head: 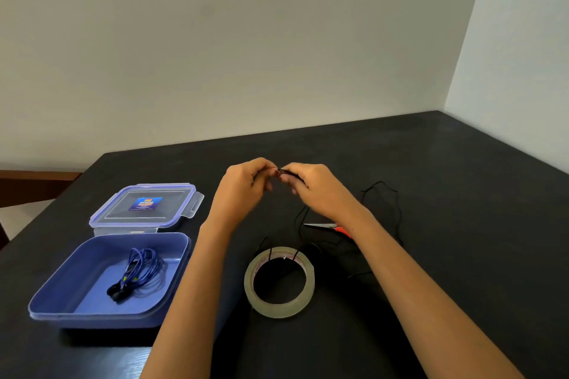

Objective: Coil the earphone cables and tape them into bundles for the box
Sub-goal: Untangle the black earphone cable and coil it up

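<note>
My left hand (pixel 246 184) and my right hand (pixel 311 186) meet above the middle of the black table, both pinching a black earphone cable (pixel 381 194) between their fingertips. The rest of that cable trails loosely over the table to the right and down across the roll of clear tape (pixel 280 281), which lies flat in front of me. A blue plastic box (pixel 61 295) stands open at the left. Inside it lies a coiled blue earphone bundle (pixel 138 271).
The box's clear lid (pixel 172 212) lies behind the box. Red-handled scissors (pixel 329 225) lie partly under my right forearm. The black table (pixel 462 163) meets a pale wall at the back and right. A wooden edge (pixel 30 184) shows far left.
</note>
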